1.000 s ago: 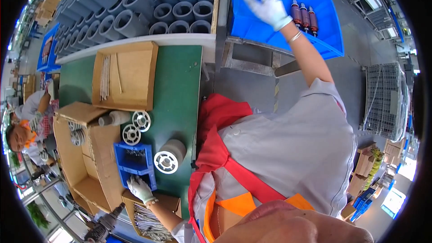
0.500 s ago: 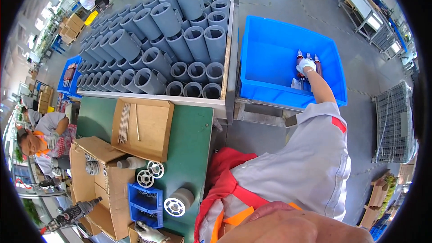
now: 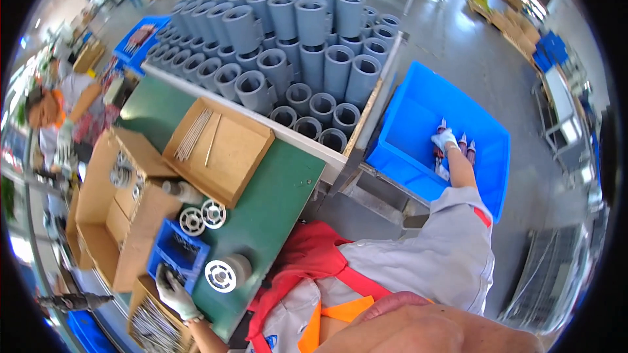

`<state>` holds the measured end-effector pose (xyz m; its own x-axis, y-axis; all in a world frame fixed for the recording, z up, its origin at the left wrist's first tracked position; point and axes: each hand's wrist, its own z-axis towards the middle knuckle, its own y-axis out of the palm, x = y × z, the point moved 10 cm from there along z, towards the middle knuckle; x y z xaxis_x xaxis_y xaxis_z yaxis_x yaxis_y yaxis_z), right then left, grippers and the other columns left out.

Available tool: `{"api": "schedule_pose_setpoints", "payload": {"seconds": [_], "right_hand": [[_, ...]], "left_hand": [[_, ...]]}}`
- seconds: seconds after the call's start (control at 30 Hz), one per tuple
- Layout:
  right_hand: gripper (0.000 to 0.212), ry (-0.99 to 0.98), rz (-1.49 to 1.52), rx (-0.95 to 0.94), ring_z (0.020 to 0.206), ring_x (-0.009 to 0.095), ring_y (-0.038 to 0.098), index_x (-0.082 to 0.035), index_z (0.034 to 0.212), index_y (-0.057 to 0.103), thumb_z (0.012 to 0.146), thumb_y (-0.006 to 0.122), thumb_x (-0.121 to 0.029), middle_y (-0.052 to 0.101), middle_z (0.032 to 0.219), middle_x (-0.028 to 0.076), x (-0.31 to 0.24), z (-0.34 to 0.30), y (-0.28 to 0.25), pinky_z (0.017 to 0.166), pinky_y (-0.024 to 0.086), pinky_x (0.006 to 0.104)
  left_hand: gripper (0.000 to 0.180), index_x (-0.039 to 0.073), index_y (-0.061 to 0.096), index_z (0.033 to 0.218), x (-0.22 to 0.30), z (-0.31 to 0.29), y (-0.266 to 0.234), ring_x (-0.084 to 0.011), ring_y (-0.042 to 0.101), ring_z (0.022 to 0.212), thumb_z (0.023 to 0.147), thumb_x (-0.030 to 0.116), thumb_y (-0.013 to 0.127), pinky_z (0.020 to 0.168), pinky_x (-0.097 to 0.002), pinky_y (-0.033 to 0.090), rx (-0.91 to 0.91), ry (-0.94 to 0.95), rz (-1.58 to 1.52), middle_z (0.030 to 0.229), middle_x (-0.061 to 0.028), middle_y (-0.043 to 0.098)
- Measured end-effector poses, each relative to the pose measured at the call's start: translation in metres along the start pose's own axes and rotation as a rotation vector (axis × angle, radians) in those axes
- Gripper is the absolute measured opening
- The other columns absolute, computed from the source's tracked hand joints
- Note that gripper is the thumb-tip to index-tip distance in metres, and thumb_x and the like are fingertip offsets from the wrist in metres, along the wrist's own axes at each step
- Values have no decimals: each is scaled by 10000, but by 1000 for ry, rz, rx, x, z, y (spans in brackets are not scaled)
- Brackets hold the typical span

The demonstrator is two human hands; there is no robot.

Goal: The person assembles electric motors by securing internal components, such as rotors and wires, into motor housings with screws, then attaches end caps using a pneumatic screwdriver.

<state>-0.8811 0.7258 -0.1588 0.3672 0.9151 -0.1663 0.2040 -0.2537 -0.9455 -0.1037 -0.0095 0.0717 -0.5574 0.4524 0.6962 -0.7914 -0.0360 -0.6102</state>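
My gloved right hand (image 3: 445, 138) reaches into a large blue tub (image 3: 424, 91) at the right, its fingers closed around a reddish-brown cylinder with a metal tip. Similar reddish-brown cylinders (image 3: 470, 152) lie beside it on the tub's floor. My gloved left hand (image 3: 174, 293) is at the near edge of a small blue bin (image 3: 196, 265) holding small black parts. Its dark-tipped fingers look apart, with nothing visible in them. Right of that bin, a grey cylinder with a silver spoked face (image 3: 222, 276) lies on the green table (image 3: 275, 189). Two silver spoked discs (image 3: 213, 214) lie beyond the bin.
Grey tubes (image 3: 311, 19) stand stacked in a crate past the table. A shallow cardboard tray (image 3: 229, 163) holds thin rods. An open carton (image 3: 98, 196) with metal discs stands left, a box of rods (image 3: 154, 327) nearer. Another person (image 3: 65, 111) sits far left.
The view has turned, shifting the table and tub within it. My left hand has come further into view beside the small blue bin. My right hand stays in the large tub, among the cylinders.
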Motion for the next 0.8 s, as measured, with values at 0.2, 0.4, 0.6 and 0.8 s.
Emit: {"api": "schedule_pose_setpoints", "payload": {"seconds": [0.2, 0.4, 0.6, 0.8], "right_hand": [[587, -192, 616, -275, 770, 270, 627, -4, 1098, 575, 787, 648, -497, 624, 861, 131, -59, -100, -39, 667, 505, 402], [616, -623, 1607, -606, 898, 211, 574, -48, 1363, 449, 899, 624, -413, 595, 1065, 108, -146, -214, -144, 815, 500, 368], [718, -707, 1400, -1156, 974, 240, 597, -49, 1423, 363, 857, 681, -356, 597, 1126, 112, -252, -395, -67, 869, 501, 394], [629, -1078, 1226, -1207, 945, 250, 645, -14, 1317, 449, 782, 761, -122, 621, 1091, 128, -328, -596, 13, 838, 559, 401]], "left_hand": [[259, -30, 587, 1217, -38, -40, -37, -147, 622, 947, 982, 69, 543, 798, -280, 531, 4, -179, -233, 1134, -94, 646], [179, 40, 697, 1036, 57, -47, 2, -255, 644, 935, 865, 44, 648, 828, -309, 505, -174, 115, 72, 998, -134, 652], [200, 110, 737, 981, 65, -91, 13, -274, 641, 821, 783, 119, 712, 724, -351, 511, -210, 201, 33, 915, -85, 660], [271, 145, 728, 1033, 64, -108, 1, -297, 580, 1070, 773, 106, 665, 895, -432, 452, -158, 306, 159, 1184, -86, 636]]}}
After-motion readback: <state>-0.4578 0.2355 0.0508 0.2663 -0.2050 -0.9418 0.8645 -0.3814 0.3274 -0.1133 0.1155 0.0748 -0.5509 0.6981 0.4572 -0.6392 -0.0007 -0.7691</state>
